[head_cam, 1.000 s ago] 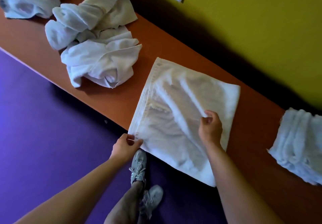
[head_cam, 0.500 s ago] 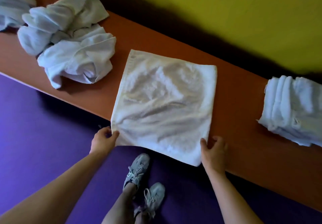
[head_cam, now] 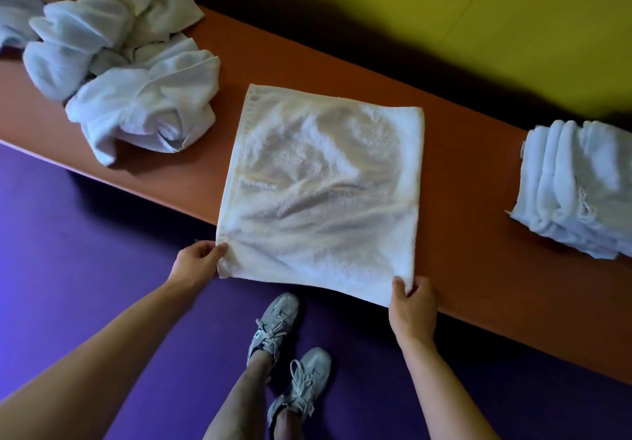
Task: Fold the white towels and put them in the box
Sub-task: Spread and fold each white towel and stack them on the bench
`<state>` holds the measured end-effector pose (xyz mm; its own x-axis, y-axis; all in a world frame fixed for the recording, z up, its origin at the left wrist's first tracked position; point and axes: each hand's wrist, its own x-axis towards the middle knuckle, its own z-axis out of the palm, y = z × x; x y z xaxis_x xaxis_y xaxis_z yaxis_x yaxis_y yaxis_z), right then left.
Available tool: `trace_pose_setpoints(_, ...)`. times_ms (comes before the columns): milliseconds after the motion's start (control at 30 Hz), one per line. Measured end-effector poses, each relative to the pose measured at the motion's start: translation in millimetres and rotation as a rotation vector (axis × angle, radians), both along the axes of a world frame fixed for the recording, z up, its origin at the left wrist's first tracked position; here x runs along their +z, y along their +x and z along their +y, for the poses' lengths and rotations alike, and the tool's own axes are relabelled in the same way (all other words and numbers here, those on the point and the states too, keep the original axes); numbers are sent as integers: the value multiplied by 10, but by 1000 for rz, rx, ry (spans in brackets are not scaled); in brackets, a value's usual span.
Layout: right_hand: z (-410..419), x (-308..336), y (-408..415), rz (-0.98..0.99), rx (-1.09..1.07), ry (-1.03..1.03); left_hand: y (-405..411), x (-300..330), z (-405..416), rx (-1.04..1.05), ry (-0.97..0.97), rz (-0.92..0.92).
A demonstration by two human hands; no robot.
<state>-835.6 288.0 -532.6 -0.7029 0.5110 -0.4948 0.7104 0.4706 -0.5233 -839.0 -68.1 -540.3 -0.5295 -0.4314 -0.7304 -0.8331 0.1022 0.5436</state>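
With the towel [head_cam: 321, 193] lying flat across the table's [head_cam: 478, 220] near edge, the left hand [head_cam: 196, 263] and right hand [head_cam: 412, 306] each pinched a near corner; a good fold probably needed both carried evenly to the far corners.

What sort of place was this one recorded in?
Probably an indoor room set up for folding laundry: a long orange table against a yellow wall, a purple floor, and white towels crumpled and stacked.
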Motion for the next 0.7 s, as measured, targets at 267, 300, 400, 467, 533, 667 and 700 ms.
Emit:
trace_pose_setpoints(267,-11,351,445,126,-212,-242,449,502,270,60,-38,123)
trace_pose_setpoints(300,-4,427,467,137,-254,-269,489,560,271,89,-37,131)
trace_pose_setpoints(400,42,630,394,174,-358,-335,504,741,242,163,2,191)
trace_pose_setpoints(467,66,746,240,208,-444,-461,425,846,208,210,70,225)
trace_pose_setpoints(533,81,861,37,236,-528,-630,298,967,196,241,150,265)
trace_pose_setpoints(667,85,1033,-469,199,-642,-826,-118,1146,196,346,307,284)
trace_pose_setpoints(700,88,1064,-606,191,-662,-843,-234,1164,183,407,372,263)
